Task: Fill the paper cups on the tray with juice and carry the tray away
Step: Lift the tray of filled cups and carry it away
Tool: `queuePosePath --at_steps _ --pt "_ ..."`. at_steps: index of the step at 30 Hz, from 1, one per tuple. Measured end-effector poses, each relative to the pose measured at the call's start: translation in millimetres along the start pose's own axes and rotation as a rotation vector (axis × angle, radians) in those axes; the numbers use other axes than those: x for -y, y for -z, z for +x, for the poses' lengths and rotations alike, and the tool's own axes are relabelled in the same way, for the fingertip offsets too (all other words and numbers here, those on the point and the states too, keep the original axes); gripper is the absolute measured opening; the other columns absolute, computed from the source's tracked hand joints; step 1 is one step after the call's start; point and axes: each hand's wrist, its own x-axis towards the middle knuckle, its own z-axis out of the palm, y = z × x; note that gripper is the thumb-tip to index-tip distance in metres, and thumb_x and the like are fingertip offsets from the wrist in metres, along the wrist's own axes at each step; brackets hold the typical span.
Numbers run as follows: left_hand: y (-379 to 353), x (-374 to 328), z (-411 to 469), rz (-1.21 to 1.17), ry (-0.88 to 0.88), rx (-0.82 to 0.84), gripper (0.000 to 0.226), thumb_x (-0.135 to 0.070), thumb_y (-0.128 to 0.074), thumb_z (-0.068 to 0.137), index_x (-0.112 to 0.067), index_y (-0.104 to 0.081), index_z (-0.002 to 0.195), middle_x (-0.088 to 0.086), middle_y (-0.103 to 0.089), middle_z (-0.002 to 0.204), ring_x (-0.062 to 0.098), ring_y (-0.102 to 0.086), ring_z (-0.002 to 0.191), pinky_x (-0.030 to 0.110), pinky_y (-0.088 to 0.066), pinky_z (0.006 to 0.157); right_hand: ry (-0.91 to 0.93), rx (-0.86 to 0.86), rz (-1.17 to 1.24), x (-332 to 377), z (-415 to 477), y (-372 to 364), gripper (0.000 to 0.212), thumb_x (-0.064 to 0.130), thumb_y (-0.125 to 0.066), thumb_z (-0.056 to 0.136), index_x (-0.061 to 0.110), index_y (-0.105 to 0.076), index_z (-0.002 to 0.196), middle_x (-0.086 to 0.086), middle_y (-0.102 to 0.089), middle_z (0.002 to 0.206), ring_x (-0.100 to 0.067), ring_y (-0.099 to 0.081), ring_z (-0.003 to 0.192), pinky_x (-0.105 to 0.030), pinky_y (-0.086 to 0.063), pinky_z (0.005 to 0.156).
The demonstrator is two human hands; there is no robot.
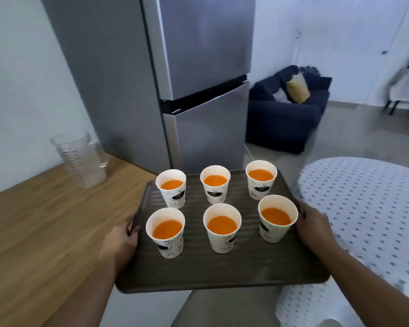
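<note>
Straight ahead, a tall steel fridge (194, 74), two doors shut, filling the middle of the view. Left of it, a wooden table (45, 227) against the pale wall; right, a table under a white dotted cloth (364, 208). Farther back on the right, a dark blue sofa (286, 121) with a mustard cushion (298, 88) propped on its seat. In the gap between the two tables, held clear of both — a dark ribbed tray (198, 272), roughly level, its left edge overlapping the wooden table's edge in the view. On the wooden table, well apart from the tray, an empty clear measuring jug (80, 159), upright, near the wall. Left hand (121, 241) clamped on the tray's left rim, thumb over the top edge, fingers curled underneath and out of sight. Right hand (314, 227) gripping the right rim likewise, closed around the edge beside the nearest cup. On the tray, six paper cups (222, 227) in two rows of three, all upright, none touching — each holding orange juice (167, 228) to well below the brim.
</note>
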Motion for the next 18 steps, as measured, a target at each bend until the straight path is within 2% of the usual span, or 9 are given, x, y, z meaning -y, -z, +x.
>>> queuePosePath --at_steps 3,4,7,11,14,18 --pt "-33 -38 6 -0.040 -0.024 0.060 0.039 -0.025 -0.051 0.095 -0.025 -0.052 0.133 0.012 -0.068 0.095 0.021 -0.058 0.069 0.032 -0.049 0.068 -0.109 -0.070 0.002 -30 -3 29 0.046 0.015 -0.043 0.098 0.024 -0.041 0.143 -0.010 -0.052 0.140 -0.029 -0.055 0.119 -0.040 -0.046 0.096" --pt "-42 -49 8 -0.057 -0.025 0.077 0.039 -0.025 -0.051 0.095 -0.023 -0.051 0.134 0.013 -0.068 0.097 0.021 -0.057 0.069 0.032 -0.050 0.070 -0.134 -0.087 -0.002 -39 -4 37 0.046 0.013 -0.043 0.098 0.023 -0.041 0.143 -0.010 -0.051 0.141 -0.029 -0.053 0.121 -0.040 -0.045 0.097" --pt "-72 -81 13 -0.058 -0.110 0.136 0.044 -0.028 -0.050 0.095 -0.026 -0.046 0.139 0.015 -0.068 0.107 0.031 -0.063 0.089 0.037 -0.050 0.080 -0.198 -0.144 -0.020 -67 -9 60 0.046 0.012 -0.045 0.097 0.021 -0.042 0.142 -0.011 -0.051 0.141 -0.030 -0.053 0.123 -0.039 -0.044 0.098" --pt "-107 -120 24 -0.047 -0.232 0.203 0.047 -0.029 -0.048 0.096 -0.026 -0.042 0.142 0.009 -0.059 0.131 0.030 -0.057 0.115 0.039 -0.046 0.091 -0.280 -0.204 -0.018 -98 -15 79 0.046 0.013 -0.048 0.096 0.018 -0.045 0.141 -0.011 -0.055 0.137 -0.030 -0.055 0.119 -0.038 -0.043 0.098" --pt "-131 -148 40 -0.061 -0.307 0.284 0.046 -0.031 -0.046 0.097 -0.028 -0.040 0.143 0.006 -0.055 0.138 0.030 -0.054 0.122 0.043 -0.046 0.096 -0.349 -0.258 -0.002 -113 -16 90 0.046 0.012 -0.048 0.095 0.016 -0.046 0.140 -0.011 -0.057 0.136 -0.030 -0.055 0.119 -0.037 -0.042 0.099" --pt "-165 -187 64 -0.079 -0.398 0.370 0.046 -0.029 -0.050 0.096 -0.026 -0.042 0.142 0.010 -0.057 0.135 0.032 -0.056 0.118 0.042 -0.048 0.092 -0.453 -0.352 0.009 -133 -12 97 0.045 0.015 -0.049 0.094 0.018 -0.047 0.140 -0.014 -0.061 0.129 -0.032 -0.058 0.111 -0.035 -0.043 0.092"
